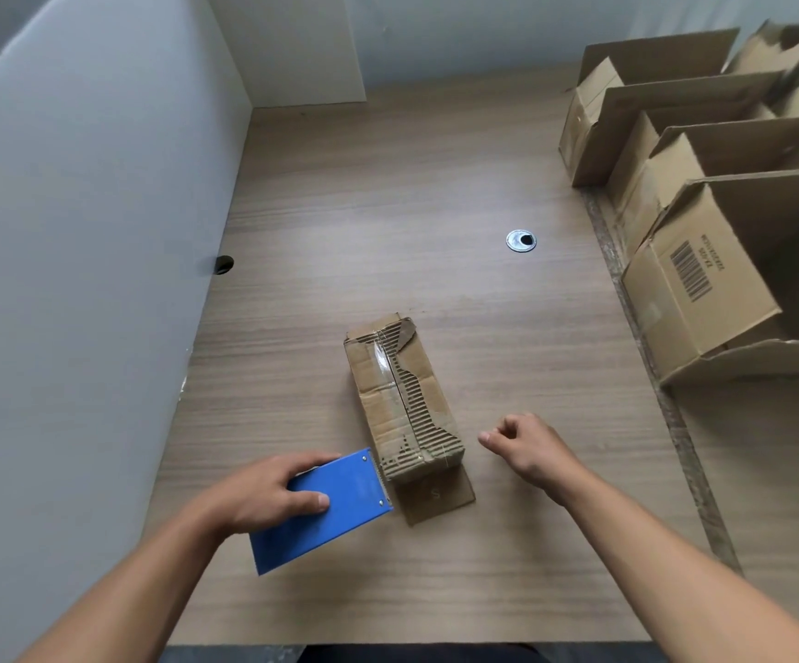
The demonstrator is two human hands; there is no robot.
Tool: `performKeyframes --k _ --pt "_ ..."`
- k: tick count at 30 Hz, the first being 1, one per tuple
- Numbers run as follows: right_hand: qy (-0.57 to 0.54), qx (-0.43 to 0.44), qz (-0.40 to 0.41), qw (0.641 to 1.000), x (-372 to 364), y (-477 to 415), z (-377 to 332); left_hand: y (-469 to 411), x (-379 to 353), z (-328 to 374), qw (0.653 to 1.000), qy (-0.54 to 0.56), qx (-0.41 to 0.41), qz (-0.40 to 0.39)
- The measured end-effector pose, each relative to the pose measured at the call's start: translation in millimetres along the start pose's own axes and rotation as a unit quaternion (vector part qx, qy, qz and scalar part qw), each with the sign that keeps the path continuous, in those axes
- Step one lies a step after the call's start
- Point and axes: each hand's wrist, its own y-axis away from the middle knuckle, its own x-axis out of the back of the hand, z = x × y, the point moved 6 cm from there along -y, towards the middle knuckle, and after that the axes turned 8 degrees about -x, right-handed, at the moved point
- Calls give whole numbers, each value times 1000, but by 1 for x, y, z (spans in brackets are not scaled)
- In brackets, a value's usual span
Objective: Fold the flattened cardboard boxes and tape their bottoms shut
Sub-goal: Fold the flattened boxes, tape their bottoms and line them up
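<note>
Head cam: small cardboard box (404, 399) lies bottom-up, clear tape (382, 358) along its seam. L hand (263, 495) grips blue tape dispenser (326, 509) at box's near-left corner. R hand (526, 447) is loosely curled, empty, just right of box. Risk: unheld box may slide when tape's torn off; ripped liner may shed tape.

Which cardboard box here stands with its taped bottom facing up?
The small torn box in the middle, by the blue tape dispenser; clear tape runs along its upturned seam. The larger boxes at right stand open side up.
</note>
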Motion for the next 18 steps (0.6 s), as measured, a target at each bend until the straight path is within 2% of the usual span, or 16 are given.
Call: performKeyframes --k 13,18 --pt "90 -104 -73 988 -25 -11 -4 -16 -2 12 999 -37 40 6" --pt "69 -95 -27 993 -22 -6 -7 -14 -5 16 999 -35 30 12"
